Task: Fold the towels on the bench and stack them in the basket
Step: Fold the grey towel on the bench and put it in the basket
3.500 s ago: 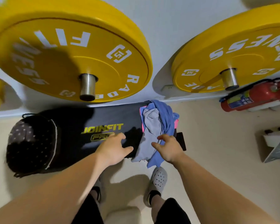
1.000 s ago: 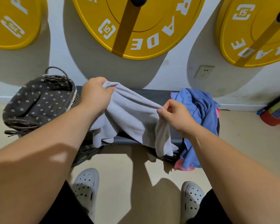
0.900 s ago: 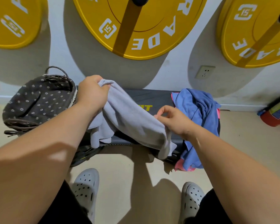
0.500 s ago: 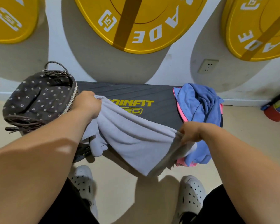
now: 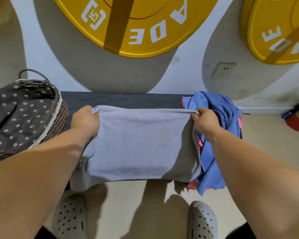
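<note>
A grey towel (image 5: 138,144) lies spread flat across the black bench (image 5: 121,100), its near edge hanging over the front. My left hand (image 5: 85,120) grips its far left corner and my right hand (image 5: 204,122) grips its far right corner, the top edge stretched straight between them. A crumpled blue towel (image 5: 219,111) sits on the bench's right end, over a pink one (image 5: 201,144) that shows only at its edges. The wicker basket (image 5: 57,121) with a dark dotted lining stands at the bench's left end.
Yellow weight plates (image 5: 145,23) hang on the wall right above the bench. A wall socket (image 5: 223,70) is at the right and a red fire extinguisher (image 5: 298,120) lies on the floor beyond the bench. My grey clogs (image 5: 201,221) stand on the floor below.
Both hands have pulled the grey towel out from a bunched diagonal into a flat rectangle on the bench. My right hand moved up and right to the far corner.
</note>
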